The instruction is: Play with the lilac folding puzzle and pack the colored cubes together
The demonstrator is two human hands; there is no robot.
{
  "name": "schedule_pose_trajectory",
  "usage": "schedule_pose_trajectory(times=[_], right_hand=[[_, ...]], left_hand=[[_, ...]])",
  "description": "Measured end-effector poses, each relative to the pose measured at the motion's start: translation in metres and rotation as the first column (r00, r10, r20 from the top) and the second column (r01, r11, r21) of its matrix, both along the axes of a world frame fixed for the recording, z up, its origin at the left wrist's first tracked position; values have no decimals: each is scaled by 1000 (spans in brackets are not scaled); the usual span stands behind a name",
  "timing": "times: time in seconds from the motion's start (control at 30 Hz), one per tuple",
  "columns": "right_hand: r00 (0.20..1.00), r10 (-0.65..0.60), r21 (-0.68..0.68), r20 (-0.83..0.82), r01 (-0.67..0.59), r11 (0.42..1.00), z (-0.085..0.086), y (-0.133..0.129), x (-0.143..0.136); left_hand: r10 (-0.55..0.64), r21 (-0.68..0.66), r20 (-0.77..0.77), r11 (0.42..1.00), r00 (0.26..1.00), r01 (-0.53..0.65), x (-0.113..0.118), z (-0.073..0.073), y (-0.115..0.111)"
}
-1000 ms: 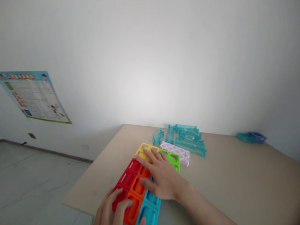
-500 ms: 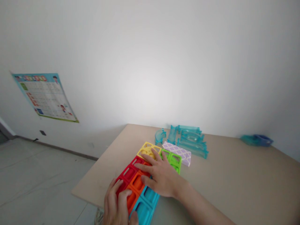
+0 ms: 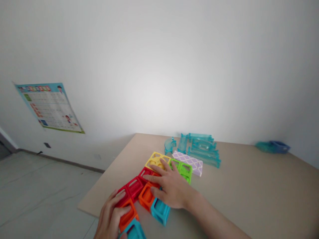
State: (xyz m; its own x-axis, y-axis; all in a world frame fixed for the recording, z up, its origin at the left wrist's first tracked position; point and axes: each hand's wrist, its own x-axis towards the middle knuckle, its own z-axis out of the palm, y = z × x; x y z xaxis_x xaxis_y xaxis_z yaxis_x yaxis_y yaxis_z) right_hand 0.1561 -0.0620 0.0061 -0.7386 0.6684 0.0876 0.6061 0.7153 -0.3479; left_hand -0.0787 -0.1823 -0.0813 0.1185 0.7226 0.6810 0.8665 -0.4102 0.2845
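Hollow, square-framed plastic blocks lie joined on the table in a patchwork of colours. My left hand (image 3: 107,215) curls round the near end, its fingers on a red block (image 3: 121,198) and an orange block (image 3: 127,219), with a cyan block (image 3: 136,230) by the thumb. Fingers spread, my right hand (image 3: 173,186) rests flat on the far part, over the yellow blocks (image 3: 156,156), a middle orange block (image 3: 146,196) and a middle cyan block (image 3: 160,209). Green blocks (image 3: 186,170) show beyond it. A wedge-shaped gap separates the near blocks from the middle ones.
Behind the blocks lies a lilac lattice-patterned box (image 3: 188,162). Several clear teal track pieces (image 3: 204,149) and a curved teal piece (image 3: 169,145) sit near the wall. At far right is a blue container (image 3: 280,147). The table's left edge (image 3: 106,174) drops to the floor.
My left hand has moved left, swinging the near red, orange and cyan blocks away from the middle ones and opening a gap. My right hand has stayed nearly in place.
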Motion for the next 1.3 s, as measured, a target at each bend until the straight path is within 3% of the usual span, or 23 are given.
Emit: schedule_pose_trajectory(times=[0.17, 0.33, 0.57, 0.8, 0.97, 1.1, 1.2, 1.3], right_hand=[[1000, -5, 46, -14, 5, 999, -1, -4, -1], [1000, 25, 108, -11, -24, 994, 0, -10, -6], [999, 33, 114, 5, -34, 993, 1, -10, -8], [1000, 24, 83, 9, -24, 996, 1, -7, -8], [999, 31, 75, 22, -33, 997, 0, -5, -4], [999, 42, 80, 11, -43, 996, 1, -5, -2], [998, 60, 84, -13, -59, 995, 3, -6, -1], [994, 105, 72, -24, -103, 992, 5, -8, 2]], left_hand=[[-53, 64, -69, 996, 996, 57, -12, -6, 7], [20, 97, -228, 995, 973, 3, -1, -13, 11], [113, 44, -82, 993, 990, -110, 21, -2, 8], [89, -6, 52, 996, 995, -89, 28, 15, 7], [47, -50, 28, 998, 998, -46, -10, 15, 6], [192, -78, 2, 978, 981, -192, -55, 10, 17], [338, -89, -51, 936, 940, -341, -69, 13, 45], [439, -135, -144, 879, 887, -457, -61, 23, 87]])
